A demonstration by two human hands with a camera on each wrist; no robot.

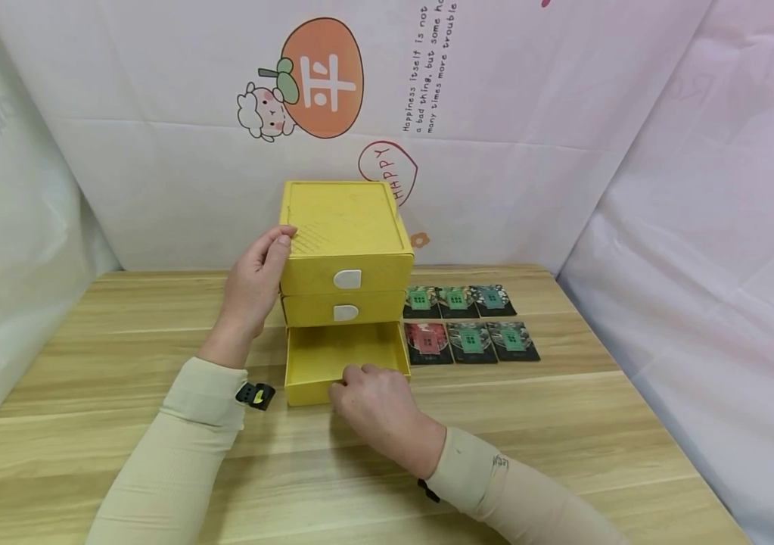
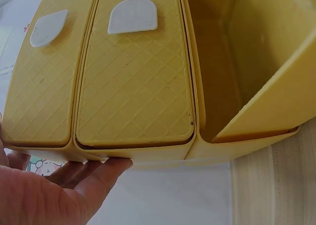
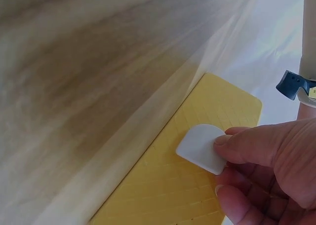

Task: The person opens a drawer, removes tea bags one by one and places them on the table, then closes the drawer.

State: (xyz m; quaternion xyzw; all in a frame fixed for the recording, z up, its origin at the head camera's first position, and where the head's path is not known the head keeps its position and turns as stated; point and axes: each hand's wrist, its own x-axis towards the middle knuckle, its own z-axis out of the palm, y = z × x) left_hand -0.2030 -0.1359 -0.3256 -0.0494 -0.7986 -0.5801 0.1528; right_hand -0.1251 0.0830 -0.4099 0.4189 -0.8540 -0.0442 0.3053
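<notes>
A yellow cabinet of three stacked drawers stands on the table. Its lowest drawer is pulled out and nothing shows inside it; the two upper drawers are closed, each with a white pull tab. My left hand steadies the cabinet's left side, the thumb near its top edge and the fingers extended along the side wall. At the front of the lowest drawer is my right hand. In the right wrist view, its thumb and fingers pinch that drawer's white pull tab.
Several small square cards, among them a red one and a green one, lie in two rows right of the cabinet on the wooden table. A printed white cloth hangs behind, and white sheets flank both sides.
</notes>
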